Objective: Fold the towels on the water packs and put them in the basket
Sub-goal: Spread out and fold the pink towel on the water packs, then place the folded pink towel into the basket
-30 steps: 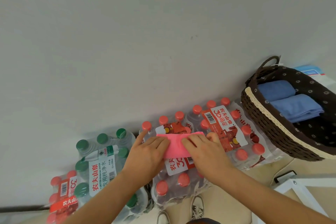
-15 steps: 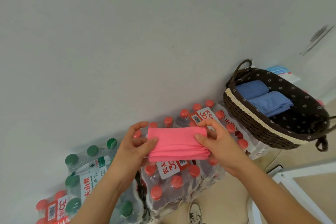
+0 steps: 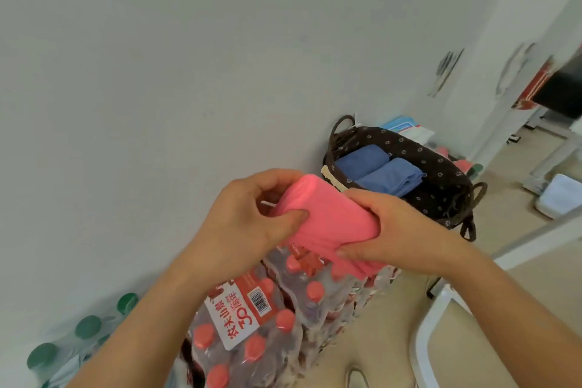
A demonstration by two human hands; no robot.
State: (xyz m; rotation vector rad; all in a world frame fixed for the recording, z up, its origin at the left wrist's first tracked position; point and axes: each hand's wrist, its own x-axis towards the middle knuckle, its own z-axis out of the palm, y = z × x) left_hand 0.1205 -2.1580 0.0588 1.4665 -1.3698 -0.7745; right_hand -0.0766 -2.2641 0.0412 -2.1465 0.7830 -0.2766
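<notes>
Head camera shows me holding the folded pink towel (image 3: pixel 330 220) in the air above the water packs (image 3: pixel 252 318), my left hand (image 3: pixel 248 217) pinching its left end and my right hand (image 3: pixel 400 230) curled round its right end. Two folded blue towels (image 3: pixel 390 178) lie in the basket (image 3: pixel 437 164), just to the right and farther off. I judge the folding done; what is left is setting this one in beside them.

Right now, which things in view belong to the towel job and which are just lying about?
Job: pink towel gripped by left hand and right hand; basket holding two blue towels; red-capped water packs.
Lying about: white frame; blue-and-white packet behind basket; white bundle on floor.
</notes>
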